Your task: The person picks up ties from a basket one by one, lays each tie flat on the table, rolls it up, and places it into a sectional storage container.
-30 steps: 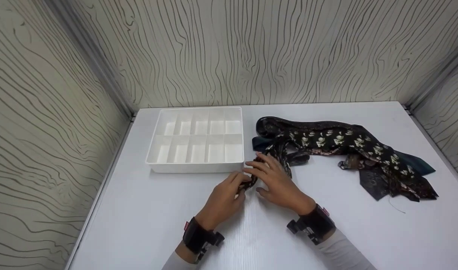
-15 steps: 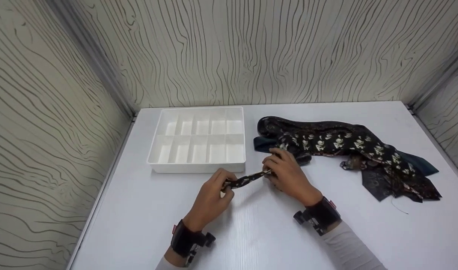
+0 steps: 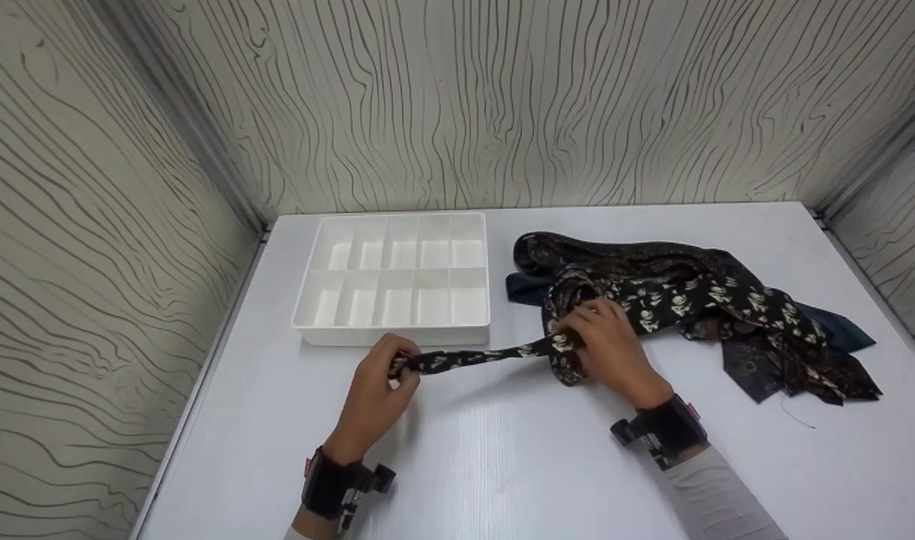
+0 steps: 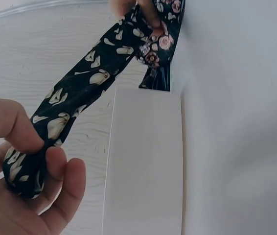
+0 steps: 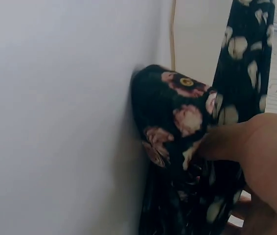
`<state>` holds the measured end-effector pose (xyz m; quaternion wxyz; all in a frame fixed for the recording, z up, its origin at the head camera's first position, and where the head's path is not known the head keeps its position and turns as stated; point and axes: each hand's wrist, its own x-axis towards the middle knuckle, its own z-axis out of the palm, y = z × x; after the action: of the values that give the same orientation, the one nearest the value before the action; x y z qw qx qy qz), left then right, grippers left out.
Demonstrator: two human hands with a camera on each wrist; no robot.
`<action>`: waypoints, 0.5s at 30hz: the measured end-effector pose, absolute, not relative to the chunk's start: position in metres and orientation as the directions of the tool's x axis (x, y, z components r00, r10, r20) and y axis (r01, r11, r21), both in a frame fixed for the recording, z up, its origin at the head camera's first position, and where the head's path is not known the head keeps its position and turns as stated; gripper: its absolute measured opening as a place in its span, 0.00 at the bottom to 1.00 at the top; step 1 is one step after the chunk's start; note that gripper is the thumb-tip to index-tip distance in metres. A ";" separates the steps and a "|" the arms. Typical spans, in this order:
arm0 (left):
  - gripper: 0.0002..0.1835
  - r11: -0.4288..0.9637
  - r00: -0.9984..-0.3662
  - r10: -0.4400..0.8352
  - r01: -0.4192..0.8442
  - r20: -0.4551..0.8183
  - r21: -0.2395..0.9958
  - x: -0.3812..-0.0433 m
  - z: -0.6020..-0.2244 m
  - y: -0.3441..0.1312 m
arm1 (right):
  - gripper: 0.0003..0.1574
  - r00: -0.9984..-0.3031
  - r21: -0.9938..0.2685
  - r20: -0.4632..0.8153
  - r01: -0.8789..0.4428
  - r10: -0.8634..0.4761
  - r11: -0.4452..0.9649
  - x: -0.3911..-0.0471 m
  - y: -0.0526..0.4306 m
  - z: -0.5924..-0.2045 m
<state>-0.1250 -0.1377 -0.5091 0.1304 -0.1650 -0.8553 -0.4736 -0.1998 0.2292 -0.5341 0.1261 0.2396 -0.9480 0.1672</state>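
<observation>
A black necktie with a cream skull-like print stretches between both hands, in front of the white tray. My left hand pinches its folded end between thumb and fingers, seen close in the left wrist view. At the near edge of the tie pile, my right hand grips the same necktie farther along. Beside the right fingers, a dark necktie with pink flowers bulges in a loop. The printed necktie runs on from the right hand over the pile, and the right fingertips are partly hidden by cloth.
The white tray, divided into several compartments, stands behind the left hand. Dark neckties lie heaped at the right, with a teal tip sticking out. Patterned panels wall the white table.
My left hand has moved left and drawn the printed necktie out straight. My right hand has shifted right along it, and the floral loop now shows beside the right fingers.
</observation>
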 end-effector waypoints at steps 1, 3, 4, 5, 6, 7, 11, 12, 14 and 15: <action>0.20 0.498 -0.916 0.145 0.394 0.374 0.772 -0.125 -0.509 -0.141 | 0.29 -0.856 -0.261 0.316 -0.492 -0.408 0.830 -0.200 0.231 -0.534; 0.19 0.496 -0.921 0.117 0.378 0.371 0.782 -0.126 -0.510 -0.147 | 0.31 -0.860 -0.278 0.316 -0.488 -0.401 0.827 -0.200 0.236 -0.534; 0.19 0.492 -0.923 0.102 0.372 0.372 0.787 -0.126 -0.510 -0.150 | 0.31 -0.862 -0.286 0.318 -0.485 -0.396 0.826 -0.201 0.238 -0.535; 0.19 0.486 -0.924 0.091 0.367 0.371 0.793 -0.126 -0.511 -0.153 | 0.33 -0.863 -0.296 0.319 -0.483 -0.391 0.824 -0.201 0.241 -0.535; 0.19 0.481 -0.924 0.081 0.364 0.373 0.798 -0.127 -0.511 -0.155 | 0.33 -0.863 -0.302 0.324 -0.483 -0.388 0.822 -0.201 0.243 -0.536; 0.19 0.476 -0.924 0.071 0.362 0.375 0.801 -0.128 -0.512 -0.158 | 0.34 -0.861 -0.305 0.331 -0.484 -0.386 0.820 -0.201 0.245 -0.537; 0.18 0.465 -0.929 0.040 0.344 0.368 0.816 -0.129 -0.513 -0.166 | 0.36 -0.854 -0.301 0.363 -0.486 -0.373 0.820 -0.201 0.255 -0.539; 0.18 0.465 -0.931 0.033 0.336 0.364 0.819 -0.130 -0.513 -0.168 | 0.37 -0.851 -0.299 0.373 -0.487 -0.369 0.821 -0.201 0.258 -0.540; 0.18 0.470 -0.936 0.016 0.317 0.351 0.824 -0.130 -0.512 -0.172 | 0.38 -0.850 -0.304 0.387 -0.484 -0.358 0.820 -0.201 0.264 -0.542; 0.18 0.471 -0.939 0.006 0.305 0.343 0.827 -0.131 -0.513 -0.174 | 0.39 -0.852 -0.309 0.389 -0.480 -0.352 0.821 -0.200 0.267 -0.542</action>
<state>-0.1307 -0.1736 -0.5126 0.1481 -0.0921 -0.8449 -0.5058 -0.2003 0.2669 -0.5423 0.1591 0.2210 -0.9408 0.2016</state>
